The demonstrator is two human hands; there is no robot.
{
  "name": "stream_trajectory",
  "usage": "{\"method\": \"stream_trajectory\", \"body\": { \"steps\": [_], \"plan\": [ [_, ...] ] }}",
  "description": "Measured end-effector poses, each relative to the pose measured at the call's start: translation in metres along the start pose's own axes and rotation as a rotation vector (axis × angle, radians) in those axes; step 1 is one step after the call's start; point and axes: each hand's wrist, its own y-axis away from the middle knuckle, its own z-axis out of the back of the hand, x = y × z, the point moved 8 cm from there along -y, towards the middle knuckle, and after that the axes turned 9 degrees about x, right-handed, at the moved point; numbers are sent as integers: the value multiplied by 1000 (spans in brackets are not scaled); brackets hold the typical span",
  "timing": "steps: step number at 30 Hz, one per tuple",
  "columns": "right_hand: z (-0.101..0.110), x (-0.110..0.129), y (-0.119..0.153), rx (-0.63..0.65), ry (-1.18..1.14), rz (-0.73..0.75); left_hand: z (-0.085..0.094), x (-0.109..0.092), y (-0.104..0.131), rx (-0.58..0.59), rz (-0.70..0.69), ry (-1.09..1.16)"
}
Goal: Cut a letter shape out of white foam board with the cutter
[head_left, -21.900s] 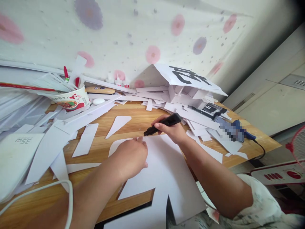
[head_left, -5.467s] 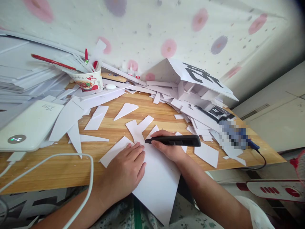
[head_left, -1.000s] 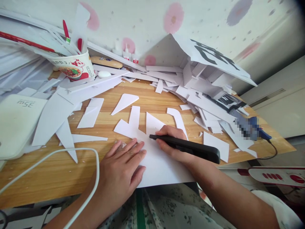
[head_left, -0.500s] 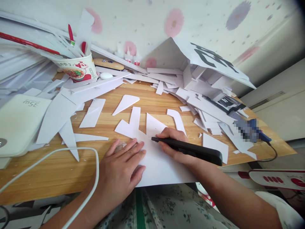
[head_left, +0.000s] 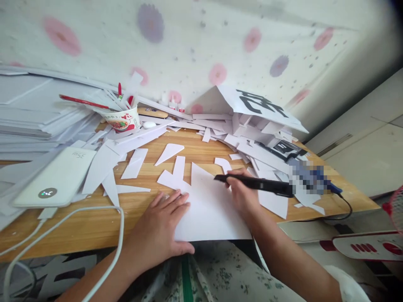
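While the left hand lies flat with its fingers spread on the near left part of a white sheet, the right hand grips a black cutter, tip pointing left above that sheet. The sheet lies at the near edge of the wooden table, with loose white offcuts beyond it and a white power bank well to its left.

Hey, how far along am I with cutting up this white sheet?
Looks done: loose shaped pieces, like the curved strip and pointed piece, lie on the table. In hand: your left hand is on the white sheet; your right holds the black tool over it. Left: probably the sheet's broad, uncut-looking near part; how many cuts remain, I can't tell.
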Motion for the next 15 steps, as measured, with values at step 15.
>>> {"method": "stream_trajectory", "body": {
  "steps": [15],
  "plan": [
    [12, 15, 114, -259, -327, -331, 25, 7, 32, -271, -65, -164]
  ]
}}
